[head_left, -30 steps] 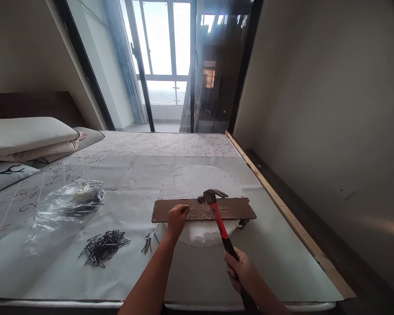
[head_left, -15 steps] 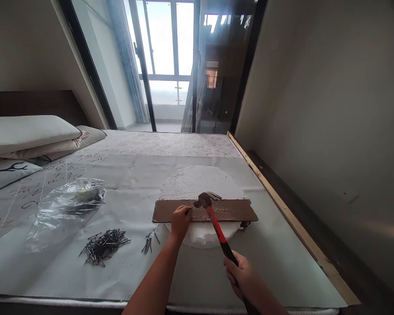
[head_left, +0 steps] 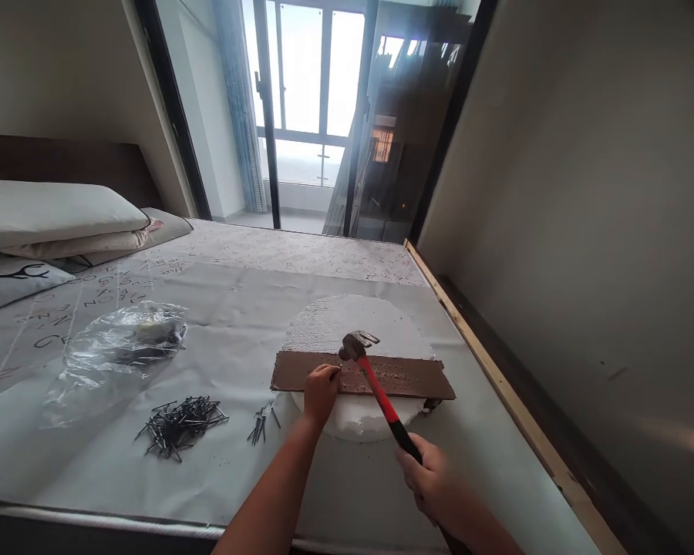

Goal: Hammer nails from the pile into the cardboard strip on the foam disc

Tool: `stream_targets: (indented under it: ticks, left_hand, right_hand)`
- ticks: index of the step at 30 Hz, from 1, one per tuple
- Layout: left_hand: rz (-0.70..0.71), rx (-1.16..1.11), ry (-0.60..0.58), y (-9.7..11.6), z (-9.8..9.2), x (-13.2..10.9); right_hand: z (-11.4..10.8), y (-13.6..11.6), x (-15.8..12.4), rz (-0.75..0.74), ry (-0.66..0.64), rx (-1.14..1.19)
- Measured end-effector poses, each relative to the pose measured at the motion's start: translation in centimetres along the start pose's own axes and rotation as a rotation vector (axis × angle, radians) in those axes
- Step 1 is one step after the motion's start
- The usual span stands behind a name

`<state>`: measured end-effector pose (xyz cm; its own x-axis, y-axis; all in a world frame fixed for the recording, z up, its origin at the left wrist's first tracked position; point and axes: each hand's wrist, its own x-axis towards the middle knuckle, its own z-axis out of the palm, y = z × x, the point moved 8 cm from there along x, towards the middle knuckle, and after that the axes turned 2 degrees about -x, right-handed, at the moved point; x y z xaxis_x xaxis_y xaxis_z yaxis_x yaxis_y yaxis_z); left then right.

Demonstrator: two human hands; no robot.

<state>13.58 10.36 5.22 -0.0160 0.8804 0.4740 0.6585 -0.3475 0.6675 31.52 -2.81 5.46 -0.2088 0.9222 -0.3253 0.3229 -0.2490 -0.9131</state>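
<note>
My left hand [head_left: 321, 389] rests on a brown board [head_left: 405, 378], its fingers pinched around a nail [head_left: 339, 370] that is mostly hidden. In my right hand [head_left: 431, 474] is a claw hammer [head_left: 382, 393] with a red and black handle, gripped low. The hammer's head hovers just above and beside the pinched fingertips. Rows of small holes or nail points dot the board right of my left hand. Beneath the board lies a round white foam slab [head_left: 352, 320]. A few loose nails [head_left: 260, 425] lie left of my left forearm.
A larger pile of nails [head_left: 182, 425] sits on the grey sheet [head_left: 231, 308] covering the bed. Behind it is a clear plastic bag [head_left: 127, 351] with something dark inside. Pillows [head_left: 58, 216] are stacked at left. A wooden rail [head_left: 486, 358] edges the bed's right side.
The hammer head has risen slightly and shifted a little left over the board. My left hand keeps its pinch at the same spot. The camera view has tilted slightly.
</note>
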Motion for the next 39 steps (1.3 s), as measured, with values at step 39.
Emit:
stream_targets:
  ticks: [39]
  left_hand:
    - [-0.545, 0.403, 0.014, -11.6, -12.4, -1.8]
  right_hand:
    - [3.4, 3.1, 0.5, 0.034, 0.018, 0.448]
